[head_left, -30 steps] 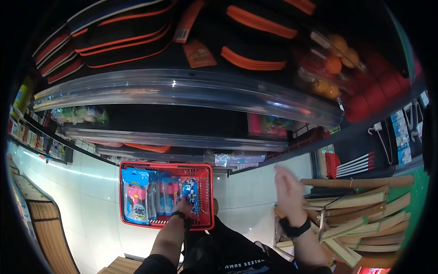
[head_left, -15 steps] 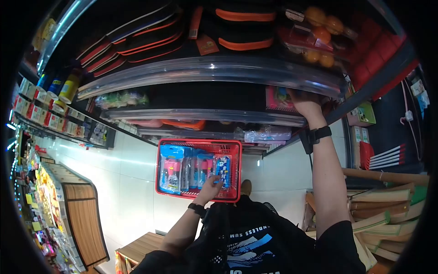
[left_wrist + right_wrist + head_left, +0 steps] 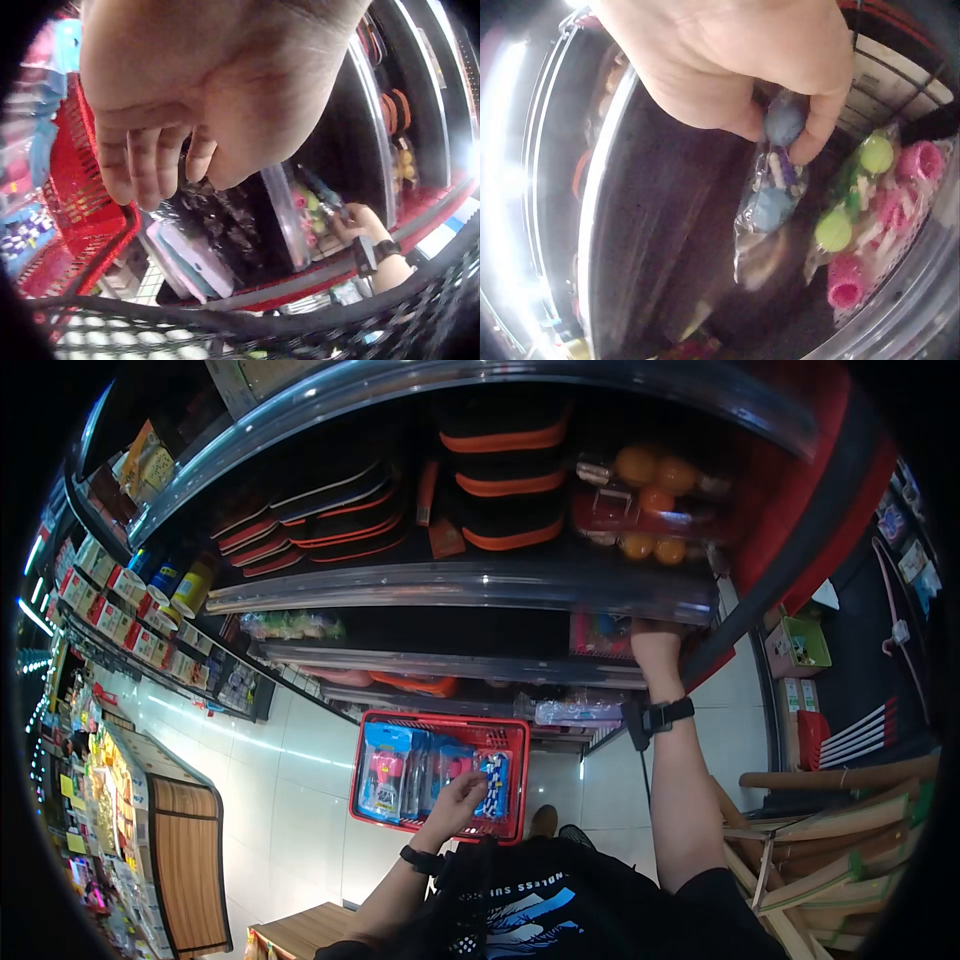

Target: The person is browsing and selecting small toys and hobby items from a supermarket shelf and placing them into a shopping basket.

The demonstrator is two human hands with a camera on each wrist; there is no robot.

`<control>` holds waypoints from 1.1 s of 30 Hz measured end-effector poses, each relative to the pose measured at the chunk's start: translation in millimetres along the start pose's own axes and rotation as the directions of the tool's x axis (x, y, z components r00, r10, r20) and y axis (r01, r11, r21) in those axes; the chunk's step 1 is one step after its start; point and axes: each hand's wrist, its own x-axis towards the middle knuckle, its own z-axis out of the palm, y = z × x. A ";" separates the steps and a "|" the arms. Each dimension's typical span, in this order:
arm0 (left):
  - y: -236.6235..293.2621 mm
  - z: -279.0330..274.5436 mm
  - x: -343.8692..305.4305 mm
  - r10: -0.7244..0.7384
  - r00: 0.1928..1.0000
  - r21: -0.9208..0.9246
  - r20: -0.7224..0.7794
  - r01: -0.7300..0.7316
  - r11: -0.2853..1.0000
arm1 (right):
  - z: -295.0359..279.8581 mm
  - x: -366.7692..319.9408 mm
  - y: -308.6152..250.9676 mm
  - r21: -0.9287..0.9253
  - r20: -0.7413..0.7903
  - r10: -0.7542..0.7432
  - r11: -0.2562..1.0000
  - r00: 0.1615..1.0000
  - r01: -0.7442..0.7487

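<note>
My right hand (image 3: pixel 742 67) reaches into a shelf and pinches a clear packet (image 3: pixel 772 206) with round blue pieces and white and purple bits inside. Beside it on the same shelf lie a similar packet with yellow-green balls (image 3: pixel 834 229) and a packet with pink tube-shaped pieces (image 3: pixel 846 281). My left hand (image 3: pixel 455 805) hangs over the near side of a red basket (image 3: pixel 523 745), fingers loosely bent and holding nothing. In the basket stand blue jump rope packs (image 3: pixel 385 770) with pink handles, and a blue-and-white packet (image 3: pixel 493 785) lies close to my left fingers.
Black cases with orange trim (image 3: pixel 505 485) and packs of orange balls (image 3: pixel 655 500) fill the shelf above. A clear shelf lip (image 3: pixel 450 588) runs across. Rolled mats (image 3: pixel 830 875) stand at the right, a wooden display unit (image 3: pixel 185 860) at the left.
My right hand has moved from above the floor at the right into the shelf and now grips a packet there. My left hand has lifted off the blue-and-white packet in the basket.
</note>
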 end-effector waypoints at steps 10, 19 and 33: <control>91.0 4.8 17.3 0.098 0.959 -0.467 0.265 0.039 0.883 | -77.4 -124.9 -110.1 0.400 0.510 0.418 0.659 0.752 -0.637; 35.0 -18.9 7.8 0.010 0.983 -0.766 0.186 0.138 0.628 | -62.8 -195.0 -150.1 0.127 0.852 0.264 0.734 0.453 -0.667; -176.7 -47.3 42.0 -0.366 0.928 -0.445 0.075 0.360 0.820 | -82.1 -286.6 -110.6 -0.276 0.915 0.364 0.879 0.174 -0.389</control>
